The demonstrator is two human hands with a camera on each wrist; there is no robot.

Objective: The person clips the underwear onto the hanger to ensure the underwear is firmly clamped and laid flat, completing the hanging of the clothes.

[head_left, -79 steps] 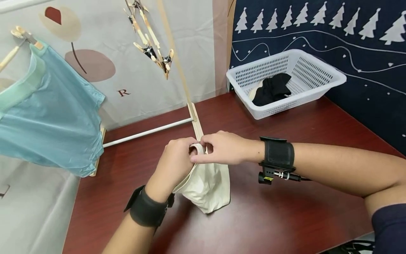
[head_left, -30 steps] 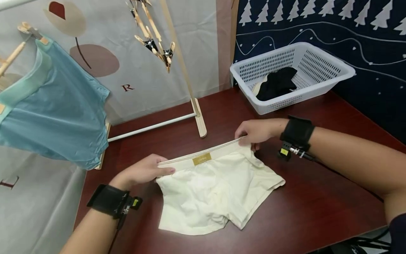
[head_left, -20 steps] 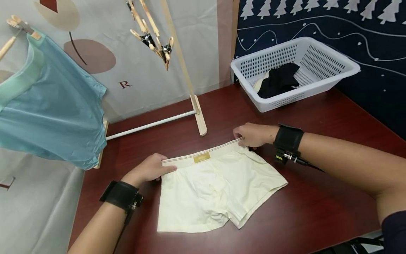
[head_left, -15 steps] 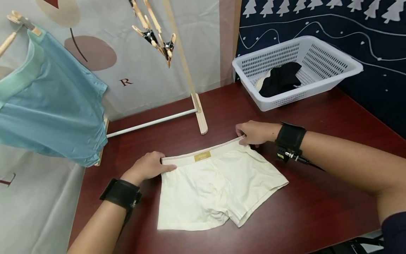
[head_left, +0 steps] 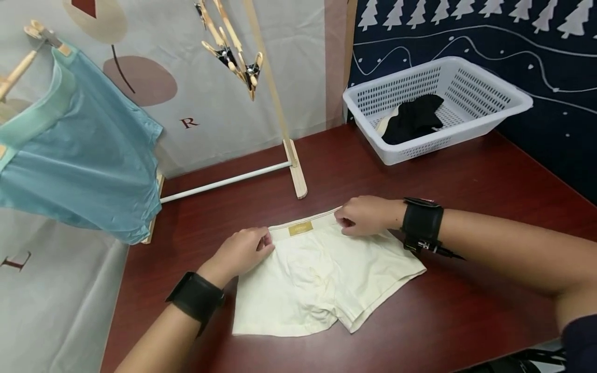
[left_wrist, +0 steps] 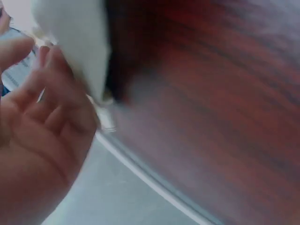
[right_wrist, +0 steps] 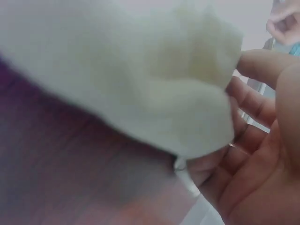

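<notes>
Both hands, left (head_left: 244, 251) and right (head_left: 366, 216), pinch the cream shorts' (head_left: 322, 274) waistband on the red bench (head_left: 466, 171); basket (head_left: 485, 111) at 1 o'clock.

Soft matt cream cotton boxer briefs (head_left: 326, 280) lie on a glossy dark-red wood-grain worktop (head_left: 466, 176); perforated white plastic basket (head_left: 485, 116).

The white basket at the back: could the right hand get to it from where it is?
Probably yes. The right hand pinches the cream shorts' waistband, and only bare table lies between it and the basket. It would have to let go first.
</notes>
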